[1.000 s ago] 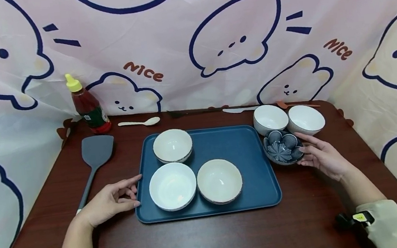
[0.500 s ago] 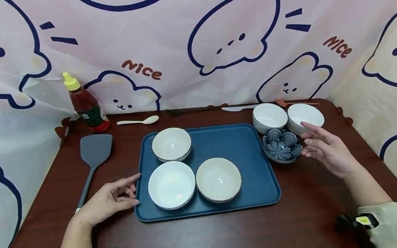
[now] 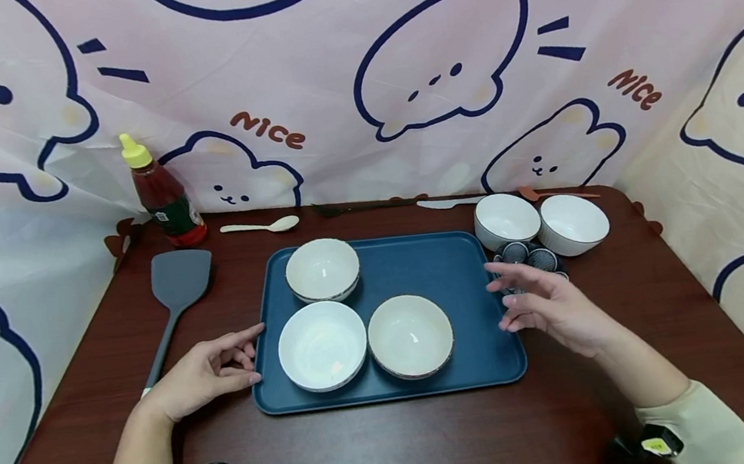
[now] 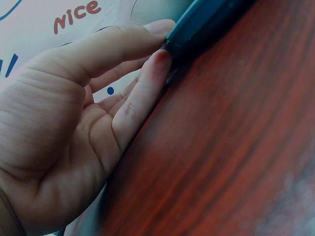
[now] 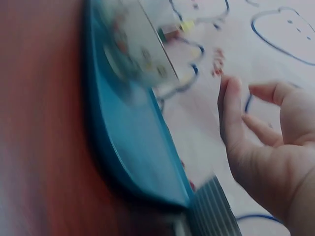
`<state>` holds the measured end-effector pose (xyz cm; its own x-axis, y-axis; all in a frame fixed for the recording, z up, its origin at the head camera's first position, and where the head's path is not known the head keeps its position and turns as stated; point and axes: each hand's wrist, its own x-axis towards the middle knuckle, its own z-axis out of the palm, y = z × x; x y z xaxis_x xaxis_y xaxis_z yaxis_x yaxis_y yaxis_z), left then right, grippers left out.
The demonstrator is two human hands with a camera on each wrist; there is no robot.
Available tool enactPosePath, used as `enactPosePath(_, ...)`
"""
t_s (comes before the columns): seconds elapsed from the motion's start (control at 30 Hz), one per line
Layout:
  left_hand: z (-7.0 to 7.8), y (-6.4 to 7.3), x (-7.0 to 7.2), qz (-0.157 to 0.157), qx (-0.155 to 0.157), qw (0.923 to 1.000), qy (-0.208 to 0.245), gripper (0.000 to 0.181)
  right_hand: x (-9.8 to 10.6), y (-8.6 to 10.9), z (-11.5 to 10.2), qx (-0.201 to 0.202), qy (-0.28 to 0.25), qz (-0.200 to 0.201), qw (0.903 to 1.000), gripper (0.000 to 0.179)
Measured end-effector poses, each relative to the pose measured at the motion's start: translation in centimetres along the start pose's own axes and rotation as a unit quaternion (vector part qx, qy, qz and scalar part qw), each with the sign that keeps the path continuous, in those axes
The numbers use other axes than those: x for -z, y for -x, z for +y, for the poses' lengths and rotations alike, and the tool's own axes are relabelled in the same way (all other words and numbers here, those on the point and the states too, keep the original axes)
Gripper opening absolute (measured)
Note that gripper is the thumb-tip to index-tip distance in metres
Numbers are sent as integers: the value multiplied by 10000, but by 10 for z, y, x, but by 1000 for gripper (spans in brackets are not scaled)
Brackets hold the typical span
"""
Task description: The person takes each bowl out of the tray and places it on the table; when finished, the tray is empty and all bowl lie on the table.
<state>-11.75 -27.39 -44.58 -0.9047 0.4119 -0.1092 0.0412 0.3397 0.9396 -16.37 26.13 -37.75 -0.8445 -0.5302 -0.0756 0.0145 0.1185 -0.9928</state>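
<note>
My left hand [image 3: 205, 380] touches the left edge of a blue tray [image 3: 446, 269] with its fingertips; the left wrist view shows the tips against the tray's side [image 4: 194, 29]. Three white bowls sit on the tray: one at the back [image 3: 322, 267], one at front left [image 3: 322, 346], one at front centre [image 3: 411, 335]. My right hand [image 3: 552, 310] hovers by the tray's right edge, fingers loosely bent and holding nothing. It partly hides a dark blue patterned bowl [image 3: 542, 258]. The right wrist view shows this hand [image 5: 261, 147] apart from the tray.
Two white bowls [image 3: 506, 219] [image 3: 573, 224] stand behind the patterned one. A grey spatula [image 3: 181, 280] and red sauce bottle [image 3: 166, 199] are at left. Along the back lie a cream spoon [image 3: 280, 224], a white knife [image 3: 445, 204] and an orange-brown utensil [image 3: 529, 195].
My right hand has let go of the patterned bowl and moved left, in front of it, towards the tray. The left hand stays at the tray's edge.
</note>
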Motion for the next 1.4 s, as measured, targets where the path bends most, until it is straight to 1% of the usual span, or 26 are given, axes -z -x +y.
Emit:
enactPosePath(0.1,0,0,0,-4,7,10000,-3,73,-15,-4,0,-244,-97,-54,9996,53)
enactPosePath(0.23,1,1,0,-6,66,10000,3,74,-30,-9,4,-363,-171,-153,9991,57)
enactPosePath(0.47,2,0,0,9,138,9999,-9,75,-46,-22,19,-544,49,-418,9976,63)
enactPosePath(0.67,1,0,0,33,115,9999,-10,74,-58,-32,30,-751,-60,-609,9953,67)
enactPosePath(0.83,0,0,0,10,87,10000,27,74,-63,-35,34,-911,-156,-743,9929,64)
enactPosePath(1.03,1,1,1,2,69,10000,66,74,-70,-35,34,-981,-481,-942,9895,67)
enactPosePath(1.23,1,0,0,17,84,9999,84,74,-70,-33,29,-959,-430,-802,9912,66)
enactPosePath(1.4,2,1,0,56,103,9999,38,74,-65,-30,24,-987,-436,-695,9917,66)
